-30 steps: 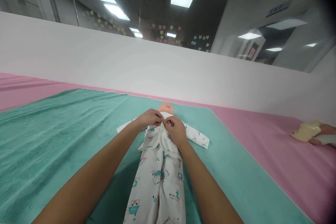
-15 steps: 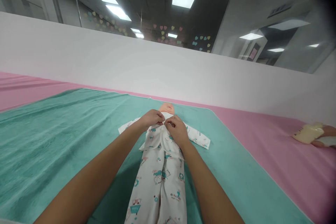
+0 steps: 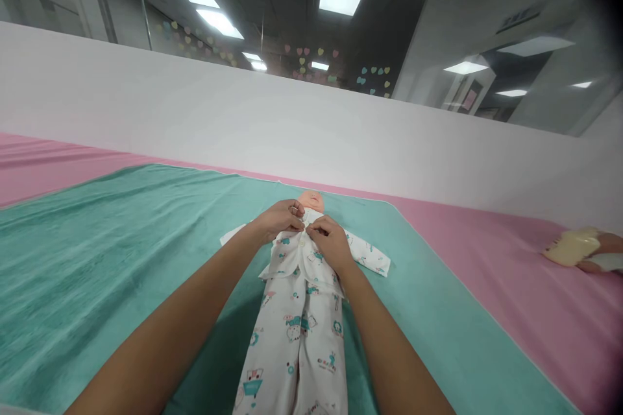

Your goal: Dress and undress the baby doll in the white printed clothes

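Note:
A baby doll point(image 3: 311, 199) lies on its back on a green blanket point(image 3: 146, 240), its head toward the wall. It wears a white printed shirt point(image 3: 287, 258) and matching trousers point(image 3: 292, 337), with the sleeves spread to both sides. At the upper chest, my left hand point(image 3: 283, 219) pinches the shirt's front edge. My right hand point(image 3: 331, 238) is closed on the opposite front edge, its fingertips close to the left ones. A button shows lower on the front, while the spot between my fingertips is mostly hidden.
Pink cloth point(image 3: 525, 266) extends past the blanket at both sides. At the far right lies a pale yellow object point(image 3: 572, 246) beside a skin-toned, limb-like shape. A white wall point(image 3: 243, 123) with glass above it rises behind the doll.
My left hand has shifted slightly left, and its upper fingers have lifted a little from the shirt. My right hand stays nearly in place at the shirt front.

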`<move>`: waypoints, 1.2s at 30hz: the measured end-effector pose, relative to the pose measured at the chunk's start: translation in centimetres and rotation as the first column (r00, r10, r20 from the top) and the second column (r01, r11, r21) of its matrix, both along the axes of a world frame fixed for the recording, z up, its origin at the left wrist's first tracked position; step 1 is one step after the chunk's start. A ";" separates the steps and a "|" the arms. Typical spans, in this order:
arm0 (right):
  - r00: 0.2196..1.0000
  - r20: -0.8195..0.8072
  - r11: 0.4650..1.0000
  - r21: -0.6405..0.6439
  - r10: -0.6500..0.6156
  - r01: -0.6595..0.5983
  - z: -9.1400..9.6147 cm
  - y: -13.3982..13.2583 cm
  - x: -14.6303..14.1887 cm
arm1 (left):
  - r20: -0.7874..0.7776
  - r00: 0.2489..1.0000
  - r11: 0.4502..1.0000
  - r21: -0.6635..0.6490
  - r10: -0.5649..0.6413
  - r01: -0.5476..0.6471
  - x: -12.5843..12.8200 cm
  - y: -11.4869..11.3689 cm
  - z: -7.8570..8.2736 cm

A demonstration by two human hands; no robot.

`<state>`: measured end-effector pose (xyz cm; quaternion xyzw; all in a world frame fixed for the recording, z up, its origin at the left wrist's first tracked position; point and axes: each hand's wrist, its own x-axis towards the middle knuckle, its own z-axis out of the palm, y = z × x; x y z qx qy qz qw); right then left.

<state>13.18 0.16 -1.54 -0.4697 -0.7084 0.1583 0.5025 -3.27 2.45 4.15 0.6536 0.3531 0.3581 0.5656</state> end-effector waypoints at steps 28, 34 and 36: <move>0.969 0.136 0.962 -0.151 -0.208 0.228 1.1 0.3 -1.2 | -0.264 0.854 0.842 0.446 0.448 -0.303 1.2 2.5 -3.5; 0.976 0.100 0.969 -0.136 -0.195 0.208 1.0 0.2 -1.1 | -0.255 0.855 0.812 0.515 0.452 -0.276 1.6 2.6 -3.9; 0.984 0.071 0.978 -0.122 -0.163 0.170 0.9 0.1 -0.9 | -0.268 0.846 0.789 0.560 0.460 -0.252 1.8 2.7 -3.9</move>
